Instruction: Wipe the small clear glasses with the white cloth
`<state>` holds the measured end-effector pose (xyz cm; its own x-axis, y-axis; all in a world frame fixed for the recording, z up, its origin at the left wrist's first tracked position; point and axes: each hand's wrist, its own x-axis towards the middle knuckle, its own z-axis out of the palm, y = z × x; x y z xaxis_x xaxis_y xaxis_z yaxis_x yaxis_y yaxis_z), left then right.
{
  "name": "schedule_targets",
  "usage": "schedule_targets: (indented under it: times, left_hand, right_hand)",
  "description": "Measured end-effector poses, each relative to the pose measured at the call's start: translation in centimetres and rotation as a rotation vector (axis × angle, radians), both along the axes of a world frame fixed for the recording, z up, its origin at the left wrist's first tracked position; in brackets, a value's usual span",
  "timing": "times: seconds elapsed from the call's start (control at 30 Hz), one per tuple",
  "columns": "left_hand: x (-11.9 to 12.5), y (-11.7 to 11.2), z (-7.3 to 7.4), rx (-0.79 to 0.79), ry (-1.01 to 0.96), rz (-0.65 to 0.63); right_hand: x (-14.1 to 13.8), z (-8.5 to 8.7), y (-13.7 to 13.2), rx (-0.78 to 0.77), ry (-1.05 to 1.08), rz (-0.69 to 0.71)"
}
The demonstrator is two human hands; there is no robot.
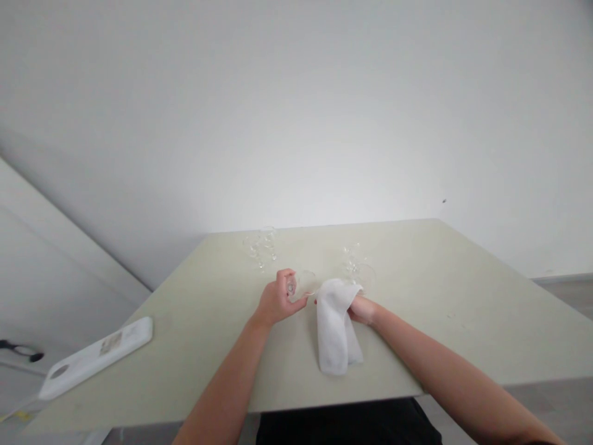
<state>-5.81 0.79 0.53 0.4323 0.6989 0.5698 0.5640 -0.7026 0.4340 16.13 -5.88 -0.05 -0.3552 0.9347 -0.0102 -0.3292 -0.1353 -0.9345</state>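
A clear stemmed glass [306, 283] lies on its side in my left hand [274, 300], whose fingers curl round its base end. Its bowl points right, toward a white cloth [334, 327]. My right hand [361, 309] is closed on the cloth, which drapes over the fingers and hangs down in front of them. Most of the right fingers are hidden beneath it. Just beyond the cloth, more clear glassware [365, 277] stands or lies on the table; its outlines are faint.
Clear stemmed glasses [266, 241] stand at the back left of the pale table [208, 346]. A long white object [99, 355] with a label, perhaps a power strip, lies along the left edge. A white wall [324, 123] rises behind the table.
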Motion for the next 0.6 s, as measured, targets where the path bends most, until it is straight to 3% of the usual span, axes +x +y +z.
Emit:
schedule_targets:
  times: [0.27, 0.43, 0.6]
  left_hand:
    - [-0.4, -0.4, 1.0, 0.022, 0.187, -0.086]
    - [0.0, -0.9, 1.8, 0.155, 0.394, -0.205]
    - [0.6, -1.6, 2.4, 0.232, 0.513, -0.232]
  right_hand:
    - [0.6, -0.2, 0.4, 0.031, -0.085, -0.012]
    - [0.0, -1.4, 0.7, 0.161, -0.233, -0.062]
    - [-1.2, -1.5, 0.3, 0.287, -0.331, -0.181]
